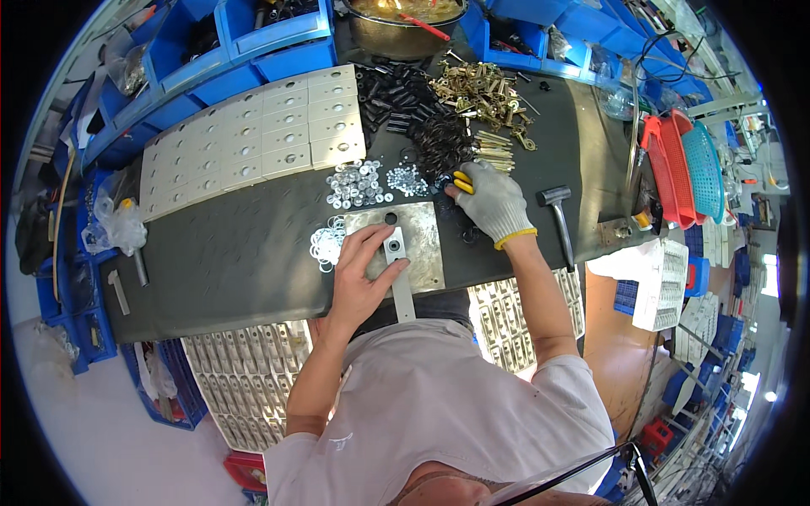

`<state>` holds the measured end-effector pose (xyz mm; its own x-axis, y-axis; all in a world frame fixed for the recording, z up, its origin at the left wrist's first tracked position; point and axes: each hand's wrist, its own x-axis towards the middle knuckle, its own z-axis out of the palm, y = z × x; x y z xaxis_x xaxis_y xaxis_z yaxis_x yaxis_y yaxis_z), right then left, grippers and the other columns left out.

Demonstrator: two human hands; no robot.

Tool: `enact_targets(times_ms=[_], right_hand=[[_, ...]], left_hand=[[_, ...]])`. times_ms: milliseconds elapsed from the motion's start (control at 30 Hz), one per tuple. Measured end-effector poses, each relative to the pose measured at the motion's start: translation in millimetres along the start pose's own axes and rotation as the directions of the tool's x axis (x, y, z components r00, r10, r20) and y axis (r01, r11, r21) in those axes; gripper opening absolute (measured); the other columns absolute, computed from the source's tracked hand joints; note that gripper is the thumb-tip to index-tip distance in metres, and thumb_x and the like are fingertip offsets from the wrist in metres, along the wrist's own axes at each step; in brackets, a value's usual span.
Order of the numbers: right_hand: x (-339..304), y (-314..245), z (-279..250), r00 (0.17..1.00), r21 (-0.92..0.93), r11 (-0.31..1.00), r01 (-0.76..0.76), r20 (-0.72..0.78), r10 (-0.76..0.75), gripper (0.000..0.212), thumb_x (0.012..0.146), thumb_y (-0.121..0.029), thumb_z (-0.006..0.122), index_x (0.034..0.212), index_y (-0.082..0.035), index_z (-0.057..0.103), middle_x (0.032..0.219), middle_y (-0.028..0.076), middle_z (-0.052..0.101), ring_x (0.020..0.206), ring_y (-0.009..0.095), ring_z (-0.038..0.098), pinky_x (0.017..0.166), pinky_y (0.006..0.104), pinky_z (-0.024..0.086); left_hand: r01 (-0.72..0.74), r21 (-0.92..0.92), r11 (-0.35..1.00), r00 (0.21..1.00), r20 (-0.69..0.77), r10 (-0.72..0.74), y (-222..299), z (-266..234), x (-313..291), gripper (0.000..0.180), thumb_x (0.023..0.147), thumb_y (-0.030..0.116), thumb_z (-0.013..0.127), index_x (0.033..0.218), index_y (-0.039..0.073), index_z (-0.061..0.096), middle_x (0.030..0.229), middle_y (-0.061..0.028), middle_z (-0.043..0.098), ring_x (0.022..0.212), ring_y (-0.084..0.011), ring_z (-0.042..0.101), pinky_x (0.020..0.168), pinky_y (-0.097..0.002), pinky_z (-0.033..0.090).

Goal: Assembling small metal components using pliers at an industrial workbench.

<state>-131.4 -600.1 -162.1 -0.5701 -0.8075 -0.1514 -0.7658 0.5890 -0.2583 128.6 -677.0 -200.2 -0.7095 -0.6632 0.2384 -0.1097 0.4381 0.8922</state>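
Observation:
My bare left hand [364, 271] grips a narrow flat metal bar [403, 295] between thumb and fingers. A small round fitting sits near the bar's far end. The bar lies over a square steel plate [428, 253] and sticks out past the table's near edge. My right hand [494, 202], in a grey knitted glove with a yellow cuff, closes on yellow-handled pliers [462, 181]; their jaws cannot be made out. It reaches beside a heap of dark springy rings [443, 143]. Close by are washers [356, 184], small silver nuts [407, 180] and white rings [327, 244].
Rows of pale metal plates [253, 139] cover the table's left. Black cylindrical parts [396, 93] and brass-coloured bolts [485, 93] lie at the back, before blue bins [278, 34] and a metal bowl [396, 34]. A hammer [557, 215] rests at right, near red baskets [673, 164].

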Motion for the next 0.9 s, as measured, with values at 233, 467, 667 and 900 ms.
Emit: enact_targets(times_ms=[233,467,667,900], right_hand=[[-3,-1,1,0.982,0.065,0.981,0.181,-0.068,-0.177,0.034,0.089,-0.034,0.075,0.109,-0.007,0.070,0.101,0.015,0.071,0.095,0.037,0.069,0.082,0.0464,0.054],[-52,-55,-11,0.818,0.303,0.761,0.573,-0.262,-0.512,0.019,0.086,-0.017,0.077,0.102,-0.011,0.069,0.096,0.009,0.069,0.080,0.031,0.070,0.068,0.0387,0.056],[-71,-64,7,0.837,0.235,0.805,0.545,-0.096,-0.539,0.034,0.079,-0.020,0.078,0.109,-0.010,0.066,0.102,0.009,0.064,0.081,0.031,0.070,0.068,0.0418,0.057],[-81,-60,7,0.846,0.294,0.798,0.526,-0.081,-0.527,0.032,0.081,-0.019,0.079,0.110,-0.010,0.067,0.107,0.011,0.068,0.086,0.031,0.071,0.071,0.0420,0.057]], left_hand=[[-0.042,0.032,0.999,0.998,-0.036,0.043,0,-1,-1,0.052,0.080,0.013,0.085,0.128,0.002,0.068,0.127,-0.0151,0.066,0.117,-0.0321,0.061,0.100,-0.0400,0.049],[-0.025,0.000,1.000,1.000,-0.007,0.025,-1,-3,0,0.053,0.080,0.010,0.084,0.129,0.002,0.067,0.129,-0.0151,0.065,0.119,-0.0320,0.061,0.103,-0.0397,0.047],[-0.031,-0.021,0.999,0.996,0.086,0.032,4,-15,3,0.057,0.080,0.012,0.084,0.133,0.003,0.064,0.133,-0.0134,0.062,0.120,-0.0324,0.059,0.103,-0.0408,0.048],[-0.056,-0.020,0.998,0.986,0.155,0.059,5,-28,13,0.053,0.076,0.004,0.083,0.126,0.003,0.067,0.129,-0.0144,0.066,0.121,-0.0319,0.062,0.103,-0.0397,0.049]])
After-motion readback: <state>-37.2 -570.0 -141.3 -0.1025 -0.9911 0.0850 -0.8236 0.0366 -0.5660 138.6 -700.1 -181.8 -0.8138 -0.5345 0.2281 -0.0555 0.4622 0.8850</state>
